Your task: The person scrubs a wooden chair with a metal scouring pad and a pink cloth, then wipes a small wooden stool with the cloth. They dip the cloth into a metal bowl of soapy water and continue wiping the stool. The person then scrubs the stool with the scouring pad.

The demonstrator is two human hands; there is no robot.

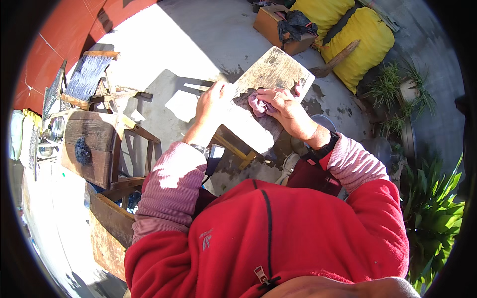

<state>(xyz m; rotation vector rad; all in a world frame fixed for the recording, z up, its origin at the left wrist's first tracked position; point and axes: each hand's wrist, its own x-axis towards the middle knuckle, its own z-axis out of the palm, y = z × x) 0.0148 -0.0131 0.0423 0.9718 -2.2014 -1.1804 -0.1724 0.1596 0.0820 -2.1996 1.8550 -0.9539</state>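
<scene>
A worn wooden board (pixel 274 67), apparently a stool's seat, lies tilted across the view before me; its near part is washed out by sunlight. At its left edge, my left hand (pixel 210 104) has its fingers curled around the wood, with the fingertips partly lost in glare. My right hand (pixel 287 106) presses a crumpled pink cloth (pixel 259 106) against the board's right half. Dark, wet-looking patches surround the cloth. Below the board, a wooden crosspiece (pixel 244 158) shows, perhaps part of the same stool.
To the left stand a woven-seat folding stool (pixel 87 78) and a wooden stool (pixel 89 130) bearing a dark scouring pad (pixel 82 151). A wooden drawer (pixel 111 219) sits nearer. Beyond the board are a cardboard box (pixel 270 26) and yellow sacks (pixel 363 44). Potted plants (pixel 432 201) line the right.
</scene>
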